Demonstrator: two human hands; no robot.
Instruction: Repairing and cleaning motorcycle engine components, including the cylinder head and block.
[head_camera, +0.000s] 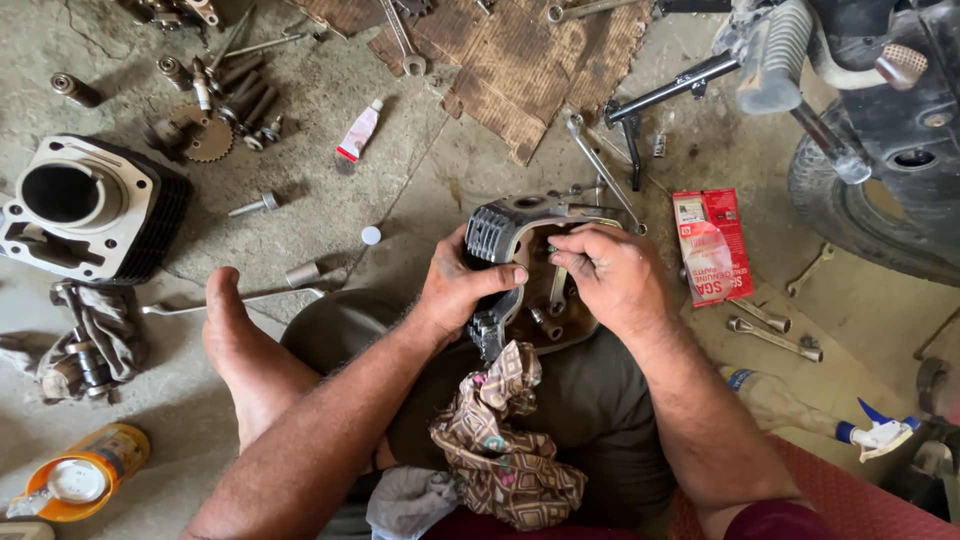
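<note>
Grey metal cylinder head, gripped at its finned edge by left hand. Right hand curled closed, fingertips pinched inside head's cavity. Patterned rag just below.

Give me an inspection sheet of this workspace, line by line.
Surface: stained concrete floor, with torn cardboard laid on it.
Job's things: engine cylinder head on the lap; patterned rag below it.
Clutter: finned cylinder block, sprocket, bolts, spanners, red packet, small tube, spray bottle, orange can.
Grippers: left hand grips the head's side; right hand has fingers inside it.
Cables: nothing seen.
Surroundings: motorcycle tyre and stand at right.
</note>
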